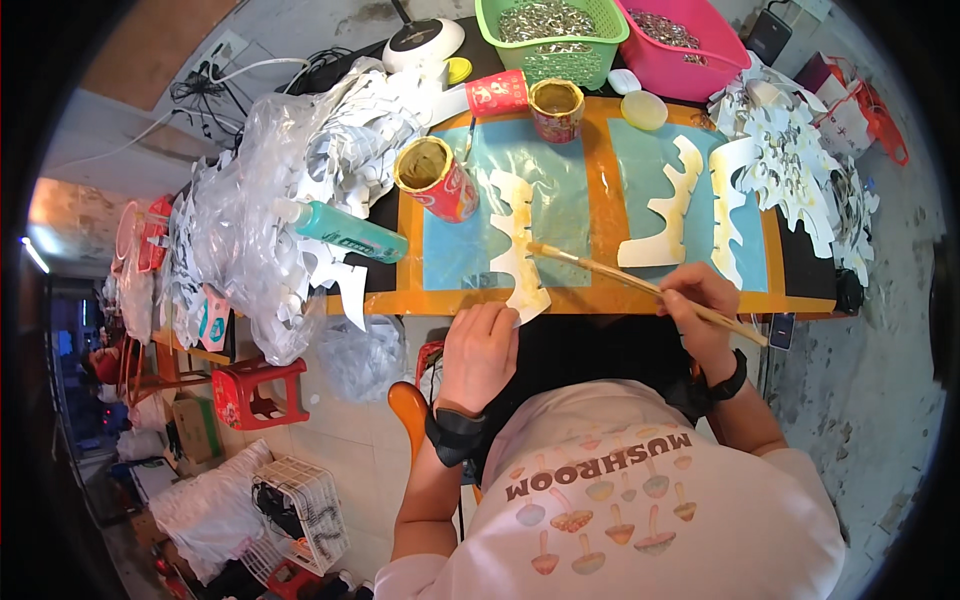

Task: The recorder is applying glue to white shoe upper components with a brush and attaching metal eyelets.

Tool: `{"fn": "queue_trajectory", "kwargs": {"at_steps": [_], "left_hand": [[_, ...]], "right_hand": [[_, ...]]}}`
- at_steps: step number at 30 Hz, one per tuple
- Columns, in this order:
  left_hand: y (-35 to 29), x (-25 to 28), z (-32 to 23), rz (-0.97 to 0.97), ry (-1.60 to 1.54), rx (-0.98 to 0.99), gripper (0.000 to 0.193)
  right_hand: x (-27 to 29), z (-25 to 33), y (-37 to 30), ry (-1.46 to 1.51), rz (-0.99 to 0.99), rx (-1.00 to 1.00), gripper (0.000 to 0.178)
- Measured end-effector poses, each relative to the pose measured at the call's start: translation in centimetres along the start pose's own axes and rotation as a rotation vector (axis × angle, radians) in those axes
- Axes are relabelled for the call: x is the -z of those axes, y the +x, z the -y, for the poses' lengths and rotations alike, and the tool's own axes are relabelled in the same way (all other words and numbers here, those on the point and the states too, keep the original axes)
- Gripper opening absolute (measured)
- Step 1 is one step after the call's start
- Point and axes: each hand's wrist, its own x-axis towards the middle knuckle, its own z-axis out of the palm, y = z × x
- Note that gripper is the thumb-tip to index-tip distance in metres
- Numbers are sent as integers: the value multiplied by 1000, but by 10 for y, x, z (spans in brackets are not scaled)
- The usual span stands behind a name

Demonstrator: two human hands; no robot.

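My right hand point(703, 312) is closed round the wooden handle of a paintbrush point(610, 270). The brush tip touches the edge of a white wavy-edged cut-out piece point(519, 240) with yellowish smears. At the table's front edge, my left hand point(480, 352) pinches the near end of that piece, its fingers pressed together. Two more smeared pieces, one curved point(668, 215) and one upright point(725, 215), lie to the right on the blue sheet point(460, 250). Beyond the worked piece stand two red cans, a nearer one point(455, 190) and a farther one point(562, 125), both with brownish-yellow stuff inside.
A teal bottle point(350, 232) lies at the left, by a heap of white cut-outs and clear plastic point(265, 190). Green point(560, 60) and pink point(690, 45) baskets of metal bits stand at the back. More cut-outs point(800, 170) pile up right. A red stool point(255, 390) stands on the floor.
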Motion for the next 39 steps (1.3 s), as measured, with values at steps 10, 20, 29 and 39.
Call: {"fn": "queue_trajectory", "kwargs": {"at_steps": [10, 20, 29, 39], "left_hand": [[18, 24, -7, -188, -92, 79, 14], [152, 115, -72, -261, -20, -123, 7], [245, 79, -89, -380, 23, -356, 6], [166, -17, -30, -35, 259, -472, 11]], "right_hand": [[12, 8, 10, 148, -346, 54, 18], [77, 12, 4, 164, -530, 173, 32], [104, 24, -5, 115, -643, 201, 32], [101, 17, -5, 124, -627, 193, 30]]}}
